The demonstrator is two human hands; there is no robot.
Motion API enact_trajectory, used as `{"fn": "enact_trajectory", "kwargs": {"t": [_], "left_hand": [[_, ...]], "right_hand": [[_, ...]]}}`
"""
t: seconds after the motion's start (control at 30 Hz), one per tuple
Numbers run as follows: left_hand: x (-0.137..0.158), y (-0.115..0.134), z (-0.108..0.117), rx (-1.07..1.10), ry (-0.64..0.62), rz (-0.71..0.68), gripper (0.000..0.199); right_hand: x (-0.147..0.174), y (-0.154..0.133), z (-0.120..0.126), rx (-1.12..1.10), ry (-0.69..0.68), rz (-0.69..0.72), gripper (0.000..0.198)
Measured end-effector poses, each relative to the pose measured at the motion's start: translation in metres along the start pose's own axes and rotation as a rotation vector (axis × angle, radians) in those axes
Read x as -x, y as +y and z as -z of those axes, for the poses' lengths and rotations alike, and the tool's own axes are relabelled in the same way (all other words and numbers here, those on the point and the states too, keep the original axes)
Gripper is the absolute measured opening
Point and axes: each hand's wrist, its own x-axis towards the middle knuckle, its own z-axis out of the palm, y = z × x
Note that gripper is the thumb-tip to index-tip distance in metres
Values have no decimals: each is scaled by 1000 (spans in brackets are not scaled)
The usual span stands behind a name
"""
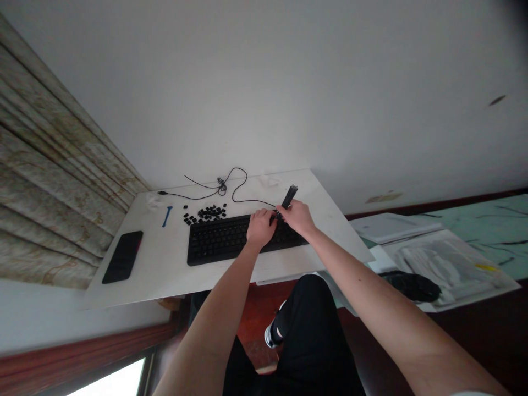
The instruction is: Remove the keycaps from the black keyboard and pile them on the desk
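Note:
A black keyboard lies on the white table, its left part full of keys. My left hand is on the keyboard right of its middle, with curled fingers reaching the far edge, and appears to grip it. Beside it, my right hand is closed around a black brush-like tool, whose greyish tip points up and away. The keys beneath both hands are hidden. Behind the keyboard lies a loose pile of black keycaps. A thin black cable runs from near my right hand.
A black phone lies at the left of the white table, near a small blue tool. The cable's bundle is near the wall. Patterned curtains hang left. Plastic-wrapped items lie at the right.

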Motion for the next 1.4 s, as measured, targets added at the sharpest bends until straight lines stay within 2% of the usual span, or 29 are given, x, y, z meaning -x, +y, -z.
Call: {"fn": "enact_trajectory", "kwargs": {"t": [0.2,0.33,0.43,0.6,0.8,1.03,1.17,1.4], "left_hand": [[-1,-1,-3,-58,-2,-13,16],[-1,-2,-4,-90,-11,-16,18],[0,-2,-3,-94,-13,-25,21],[0,-1,-2,-97,-23,-34,24],[0,0,-2,-99,-42,-29,25],[-1,-1,-3,-108,-56,-35,25],[0,0,-3,-88,-53,-48,26],[1,1,-1,-75,-61,-57,27]], "right_hand": [[-9,-10,2,100,-92,82,7],[-22,-16,6,162,-222,83,16],[-25,-13,9,113,-282,47,21],[-14,-1,9,2,-225,82,13],[-12,-1,1,52,-145,61,13],[-3,4,4,-6,-181,202,7],[15,12,3,-161,-124,181,11],[37,20,-6,-256,-105,180,23]]}}
